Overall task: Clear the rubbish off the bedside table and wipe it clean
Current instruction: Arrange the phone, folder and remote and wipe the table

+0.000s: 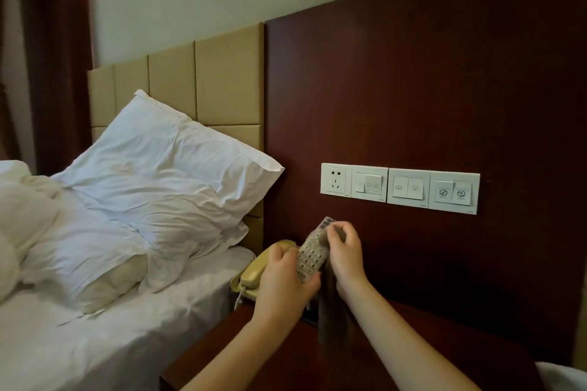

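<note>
- The fingers of the right hand are curled over the top end of the remote control. They pinch a grey cloth against it, and the rest of the cloth hangs down past the wrist.
- The left hand grips the remote's lower end with its fingers wrapped round the body. It holds the remote tilted above the table, keypad towards the camera.
- The step in hand looks like wiping the remote itself, so the cleaning part of the task is under way.
- The next move probably calls for drawing the cloth down the keypad while the left hand steadies it. After that, the remote can be set down and the cloth passed over the tabletop.
- The bedside table is dark reddish wood, set between the bed and the wall panel. The arms hide part of it, so I cannot tell whether any rubbish remains.
- A yellow telephone sits at its far left corner, just beside the mattress. It would need wiping around.
</note>
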